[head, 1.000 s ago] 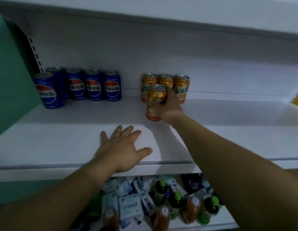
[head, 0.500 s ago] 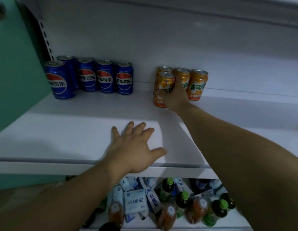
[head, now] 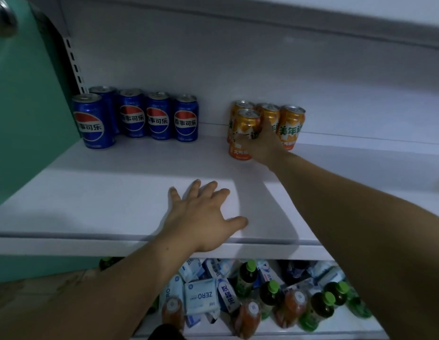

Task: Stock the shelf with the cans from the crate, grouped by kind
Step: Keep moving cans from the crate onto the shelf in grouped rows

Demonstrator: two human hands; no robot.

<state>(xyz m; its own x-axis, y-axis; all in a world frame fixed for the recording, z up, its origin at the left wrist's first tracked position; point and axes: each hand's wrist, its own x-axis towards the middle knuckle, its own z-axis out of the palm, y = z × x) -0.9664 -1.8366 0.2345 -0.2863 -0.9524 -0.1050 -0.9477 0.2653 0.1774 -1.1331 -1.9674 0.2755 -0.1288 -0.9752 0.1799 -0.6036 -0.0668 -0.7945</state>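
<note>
Four glossy cylindrical orange cans (head: 291, 128); right hand (head: 264, 144) grips the front can (head: 246, 123).

Just one view: head cam, wide-angle, facing fwd & slightly down at the shelf (head: 103, 197), close in.

Shelf (head: 115, 192): white, smooth, matt.
Blue cans (head: 158, 121): metal, glossy printed sides, bare silvery tops.
Orange cans (head: 291, 128): metal, glossy print, silvery tops.
Bottles (head: 267, 298): clear plastic, green plastic caps.
Packets (head: 201, 299): soft, glossy wrap.
Side panel (head: 24, 106): green, smooth, matt.
</note>
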